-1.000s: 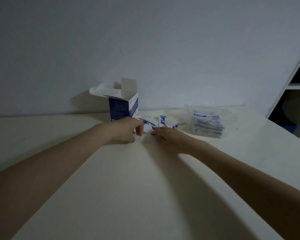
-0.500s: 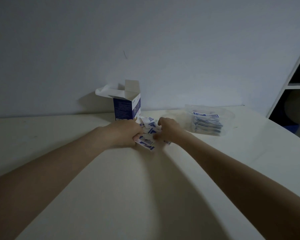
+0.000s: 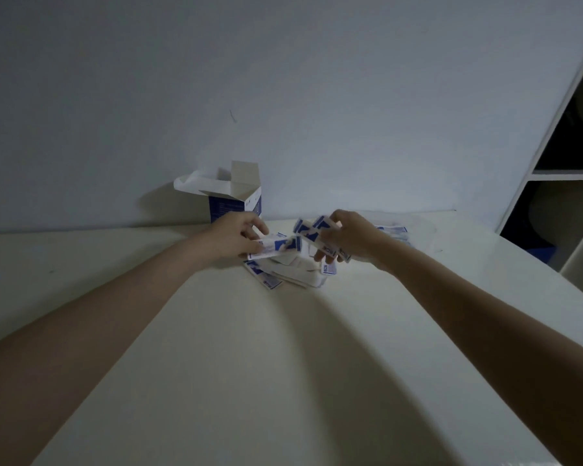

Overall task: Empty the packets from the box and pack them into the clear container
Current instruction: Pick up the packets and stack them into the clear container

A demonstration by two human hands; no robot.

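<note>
Both forearms are stretched forward over the table. The left hand is curled, packets pinched in its fingers. The right hand is raised slightly, fingers clasped round more packets.

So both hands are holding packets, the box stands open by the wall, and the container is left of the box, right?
Not quite. In the head view the container sits right of the box, beyond the right hand. The rest holds: left hand and right hand each grip packets, and the box stands open by the wall.
</note>
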